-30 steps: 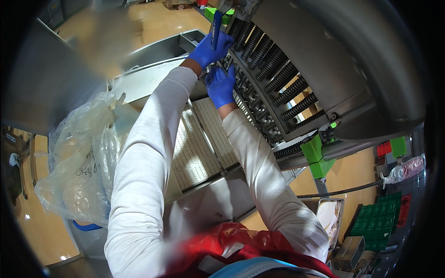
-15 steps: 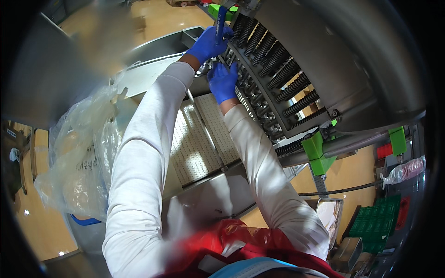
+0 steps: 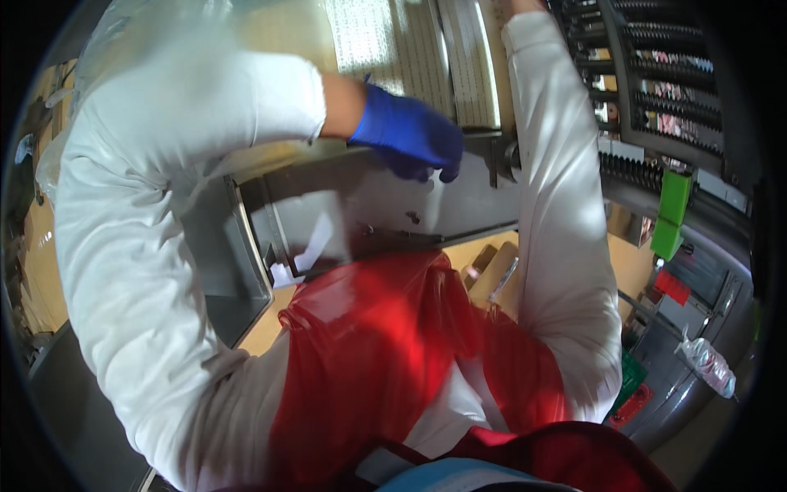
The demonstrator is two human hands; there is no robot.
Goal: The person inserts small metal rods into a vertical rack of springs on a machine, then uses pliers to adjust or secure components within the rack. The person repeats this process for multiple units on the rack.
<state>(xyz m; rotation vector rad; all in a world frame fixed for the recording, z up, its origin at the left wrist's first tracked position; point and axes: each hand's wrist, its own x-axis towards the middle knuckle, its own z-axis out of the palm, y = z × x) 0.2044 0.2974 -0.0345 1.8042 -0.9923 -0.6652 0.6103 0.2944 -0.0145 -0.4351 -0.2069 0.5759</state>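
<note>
My left hand (image 3: 414,135), in a blue glove, is over the grey metal front panel (image 3: 385,209) of the machine, below a pale perforated plate (image 3: 373,49). Its fingers curl downward and look closed. Whatever they may hold is hidden under the hand. My right forearm (image 3: 561,156), in a white sleeve, reaches up past the right side of the plate. The right hand itself is beyond the upper edge of the picture. Beside that arm is a dark metal frame with rows of coil springs (image 3: 676,74).
A green block (image 3: 672,215) sits on a metal bar at the right. A clear plastic bag with pinkish contents (image 3: 709,366) hangs farther right. Red apron plastic (image 3: 361,336) covers my front. A grey bin (image 3: 217,238) stands at the left, near cloudy plastic sheeting (image 3: 123,33).
My view has tipped down toward my body. The left hand has left the spring frame and come back toward me; the blue tool it held no longer shows. The right hand has gone out of view.
</note>
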